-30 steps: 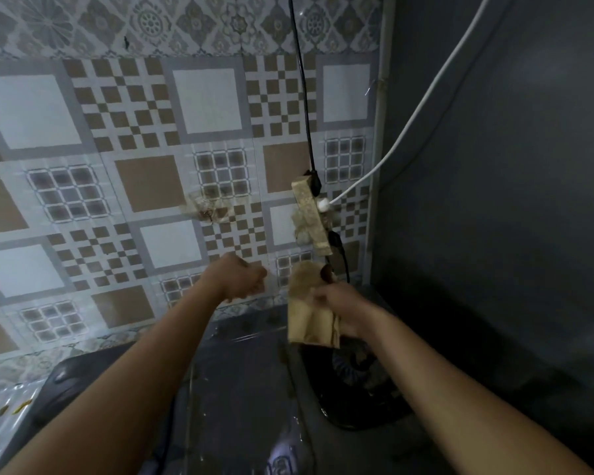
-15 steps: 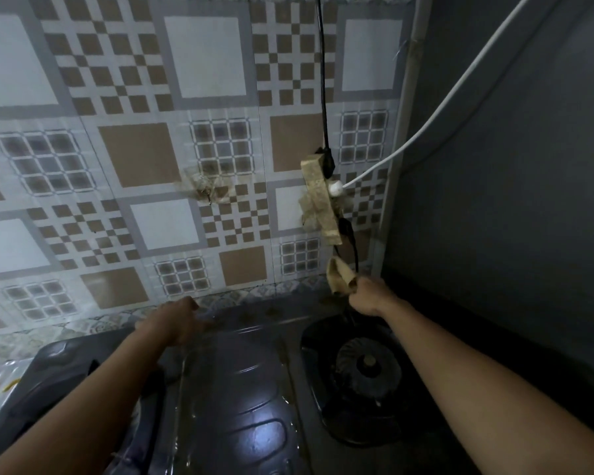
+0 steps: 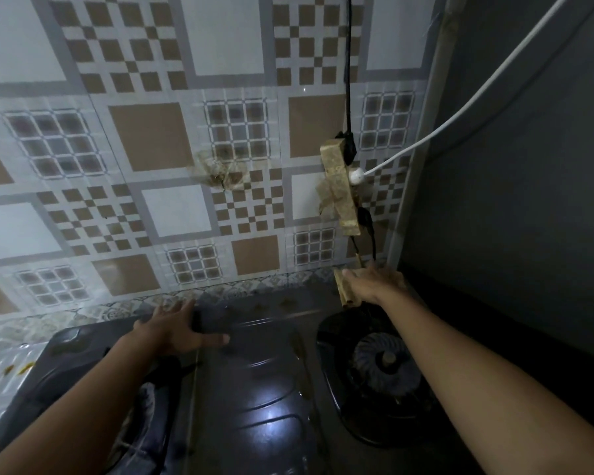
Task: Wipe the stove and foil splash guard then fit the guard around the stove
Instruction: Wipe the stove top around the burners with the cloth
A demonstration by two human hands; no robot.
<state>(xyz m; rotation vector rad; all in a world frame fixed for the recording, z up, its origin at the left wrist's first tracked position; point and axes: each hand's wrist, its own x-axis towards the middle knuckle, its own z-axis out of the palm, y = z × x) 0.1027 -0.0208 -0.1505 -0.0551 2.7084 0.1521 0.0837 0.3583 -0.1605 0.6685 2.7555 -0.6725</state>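
The dark metal stove (image 3: 261, 406) fills the lower middle, with a right burner (image 3: 384, 368) and a left burner (image 3: 144, 416) partly hidden by my forearm. My left hand (image 3: 175, 329) lies flat with spread fingers on the stove's rear top, holding nothing. My right hand (image 3: 374, 282) presses a brownish cloth (image 3: 343, 293) against the stove's back right corner, by the wall. A strip of shiny ridged foil guard (image 3: 4, 365) shows at the far left edge.
A grimy power strip (image 3: 340, 186) hangs on the patterned tile wall (image 3: 151, 138) just above my right hand, with a black cable (image 3: 348, 63) and a white cable (image 3: 460, 114) plugged in. A dark wall (image 3: 511, 200) closes off the right side. A brown stain (image 3: 220, 173) marks the tiles.
Both hands have dropped from in front of the wall to the stove. The left one has flattened onto the top; the right one has carried the cloth down to the back right corner.
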